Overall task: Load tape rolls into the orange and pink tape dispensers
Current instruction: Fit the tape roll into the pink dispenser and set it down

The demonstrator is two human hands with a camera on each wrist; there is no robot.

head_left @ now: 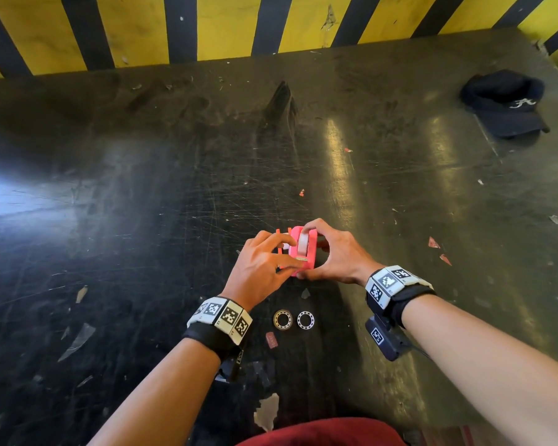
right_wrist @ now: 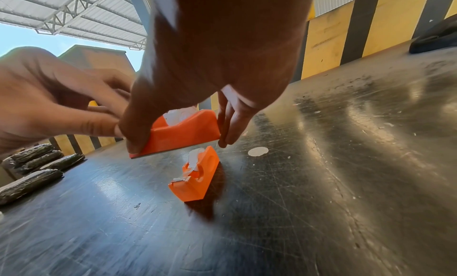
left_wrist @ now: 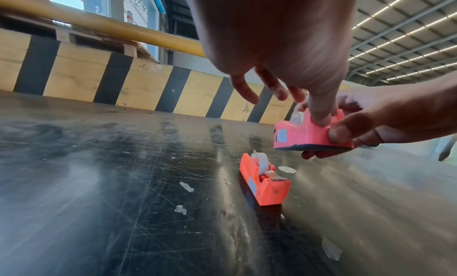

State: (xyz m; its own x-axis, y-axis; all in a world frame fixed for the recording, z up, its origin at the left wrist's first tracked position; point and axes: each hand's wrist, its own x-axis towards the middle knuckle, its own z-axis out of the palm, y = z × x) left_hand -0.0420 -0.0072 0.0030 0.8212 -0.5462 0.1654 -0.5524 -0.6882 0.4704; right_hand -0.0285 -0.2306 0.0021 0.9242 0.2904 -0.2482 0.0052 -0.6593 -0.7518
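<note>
I hold the pink tape dispenser just above the dark table with both hands. A white tape roll sits in it. My right hand grips it, thumb at the near end, fingers under it and over the roll. My left hand pinches its left side, thumb on the pink wall. The orange dispenser stands on the table below, with a tape roll in it; in the head view my left hand hides most of it. In the right wrist view the held dispenser hangs over the orange one.
Two empty tape cores lie near my wrists. A dark cap rests at the far right. Dark lumps lie off to the left. A yellow and black striped wall bounds the far edge. Paper scraps dot the table.
</note>
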